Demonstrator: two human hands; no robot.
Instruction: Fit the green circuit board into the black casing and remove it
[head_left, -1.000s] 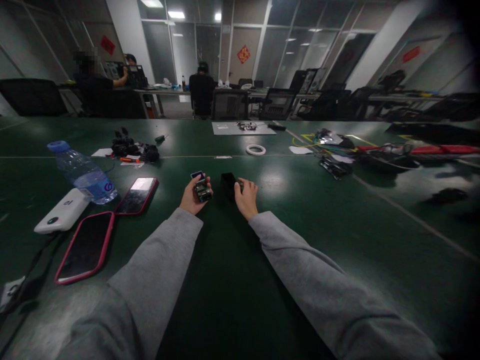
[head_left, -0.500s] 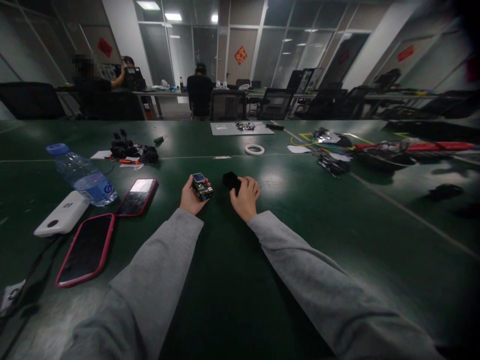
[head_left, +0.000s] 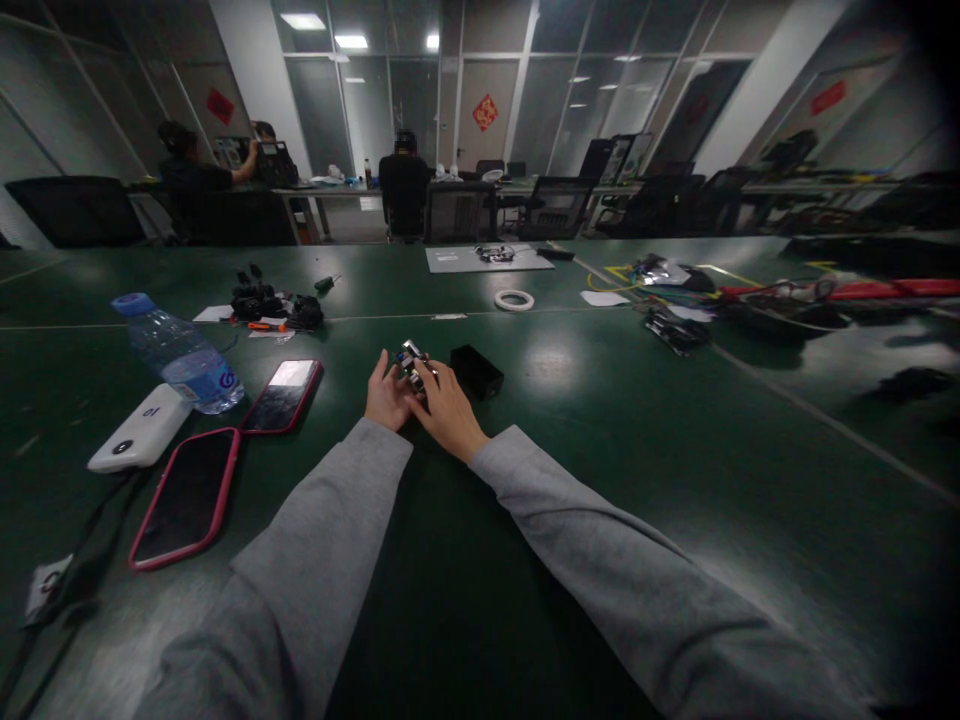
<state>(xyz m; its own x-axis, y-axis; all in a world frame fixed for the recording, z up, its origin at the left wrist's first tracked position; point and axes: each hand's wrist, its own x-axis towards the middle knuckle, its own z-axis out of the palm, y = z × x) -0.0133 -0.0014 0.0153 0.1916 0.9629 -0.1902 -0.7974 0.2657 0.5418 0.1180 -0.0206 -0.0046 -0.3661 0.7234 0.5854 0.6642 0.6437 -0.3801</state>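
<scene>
A small circuit board (head_left: 410,362) with a little screen and metal connectors is tilted up between my two hands over the green table. My left hand (head_left: 386,398) cradles it from the left, thumb raised and palm turned up. From the right, my right hand (head_left: 448,408) closes its fingers on the board's near side and covers part of it. Just beyond my right hand a black box (head_left: 478,372) lies on the table, touched by neither hand.
Left of my arms are two red-edged phones (head_left: 187,497) (head_left: 283,396), a white power bank (head_left: 141,430) and a water bottle (head_left: 180,350). Farther off are black parts (head_left: 259,302), a tape roll (head_left: 514,300) and wiring (head_left: 667,275). People sit at desks behind.
My right hand has let go of the black box, left it on the table, and moved left onto the circuit board. The board has been turned in my left hand.
</scene>
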